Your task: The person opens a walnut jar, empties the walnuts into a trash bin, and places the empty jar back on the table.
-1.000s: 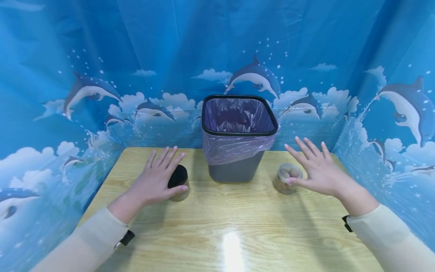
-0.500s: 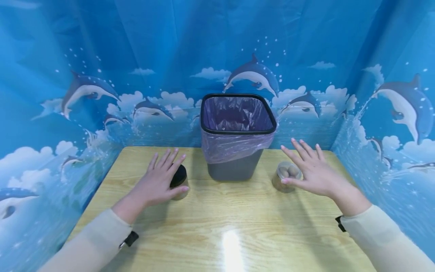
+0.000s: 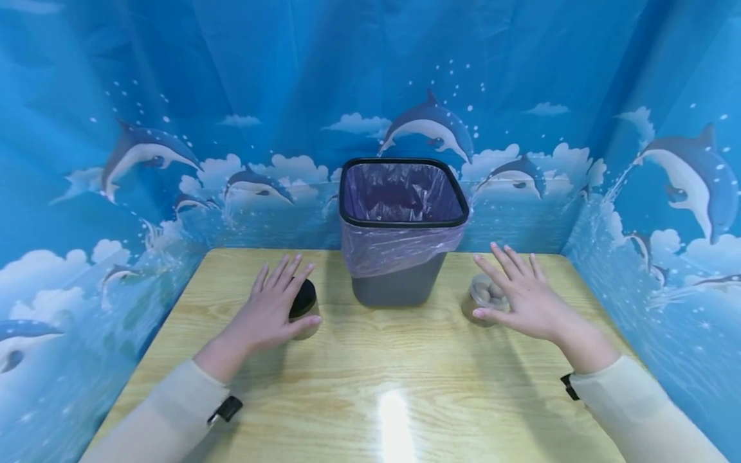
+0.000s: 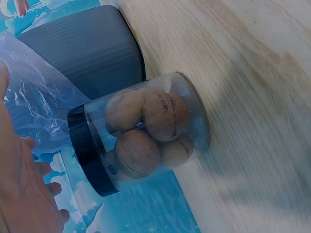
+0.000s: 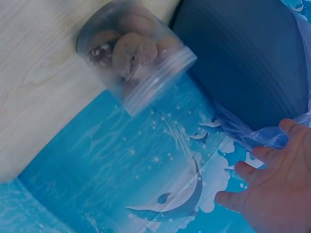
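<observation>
Spread and holding nothing, my left hand (image 3: 269, 315) hovers beside a clear jar with a black lid (image 3: 303, 301). In the left wrist view several walnuts (image 4: 138, 153) show through that jar's wall, and the palm stays apart from the lid. My right hand (image 3: 529, 305), fingers also spread, is over the right side of a second clear jar (image 3: 473, 307), which has no lid on it. Brown walnuts (image 5: 133, 53) fill this jar in the right wrist view. The right hand hides part of its rim in the head view.
A grey trash bin (image 3: 399, 283) with a black rim and a purple liner bag (image 3: 399, 251) stands between the jars at the back. The wooden table (image 3: 359, 366) meets a blue dolphin-print curtain (image 3: 278, 83) behind and at both sides.
My right hand has shifted left and slightly down, over more of the open jar. The left hand has hardly moved. The whole head view has drifted slightly.
</observation>
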Demonstrator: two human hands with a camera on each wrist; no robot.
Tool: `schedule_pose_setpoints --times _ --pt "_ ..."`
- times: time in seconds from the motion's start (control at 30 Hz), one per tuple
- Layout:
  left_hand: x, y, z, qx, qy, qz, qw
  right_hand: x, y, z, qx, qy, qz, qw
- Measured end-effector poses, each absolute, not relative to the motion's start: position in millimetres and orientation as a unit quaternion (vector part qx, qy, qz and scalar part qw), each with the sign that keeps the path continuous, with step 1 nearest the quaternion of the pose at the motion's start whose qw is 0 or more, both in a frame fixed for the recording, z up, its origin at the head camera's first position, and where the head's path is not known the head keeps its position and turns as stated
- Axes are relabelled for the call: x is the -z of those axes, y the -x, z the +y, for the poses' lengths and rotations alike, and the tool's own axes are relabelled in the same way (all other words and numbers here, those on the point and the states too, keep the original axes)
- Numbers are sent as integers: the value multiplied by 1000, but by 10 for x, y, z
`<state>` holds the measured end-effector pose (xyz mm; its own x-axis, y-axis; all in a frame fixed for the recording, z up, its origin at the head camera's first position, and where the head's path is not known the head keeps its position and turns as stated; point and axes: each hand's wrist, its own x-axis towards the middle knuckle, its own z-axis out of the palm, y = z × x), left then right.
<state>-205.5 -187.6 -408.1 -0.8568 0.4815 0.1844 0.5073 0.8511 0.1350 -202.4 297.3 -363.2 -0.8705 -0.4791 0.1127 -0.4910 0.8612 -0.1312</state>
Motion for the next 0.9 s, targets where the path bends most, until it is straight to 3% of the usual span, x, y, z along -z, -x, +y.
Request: schedule_pose_setpoints --times 0.37,0.9 --pt "4160 2066 -1858 117 250 -958 75 3747 2051 2899 -90 -247 -964 25" --pt "4215 2084 -1895 163 221 -958 77 3835 2043 2778 -103 -266 -957 58"
